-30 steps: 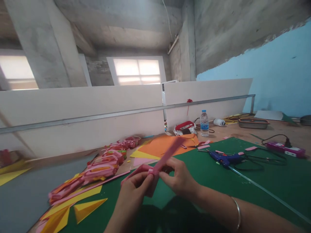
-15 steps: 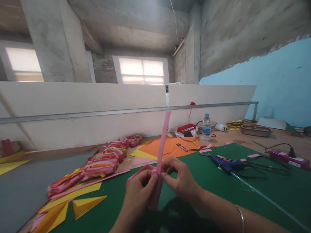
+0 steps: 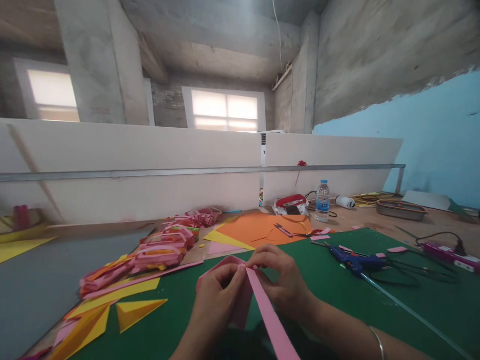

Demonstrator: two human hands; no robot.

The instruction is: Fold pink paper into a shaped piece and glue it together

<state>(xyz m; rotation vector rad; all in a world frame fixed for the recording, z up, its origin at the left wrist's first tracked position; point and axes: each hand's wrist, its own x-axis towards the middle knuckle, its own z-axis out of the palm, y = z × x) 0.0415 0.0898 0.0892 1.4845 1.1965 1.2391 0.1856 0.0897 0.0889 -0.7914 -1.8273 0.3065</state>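
Observation:
My left hand point(image 3: 215, 295) pinches a folded piece of pink paper, with a bent loop of it showing above the knuckles. A long pink paper strip point(image 3: 268, 315) runs from the fingertips down toward the bottom edge. My right hand point(image 3: 281, 277) is closed at the fold, thumb and forefinger pressing the paper beside the left thumb. Both hands are just above the green mat point(image 3: 318, 305). Left of them lies a heap of folded pink paper pieces point(image 3: 161, 250), with yellow paper pieces point(image 3: 138, 312) in front.
A blue glue gun point(image 3: 354, 260) with a clear glue stick lies on the right. Beyond are orange paper point(image 3: 258, 227), thread snips point(image 3: 284, 230), a water bottle point(image 3: 322, 202), a metal tray point(image 3: 401, 210) and a purple power strip point(image 3: 450, 255).
The pink strip stood upright above my hands; now it is folded down toward me, between my forearms. My right hand has shifted slightly over the fold. The view has turned a little left.

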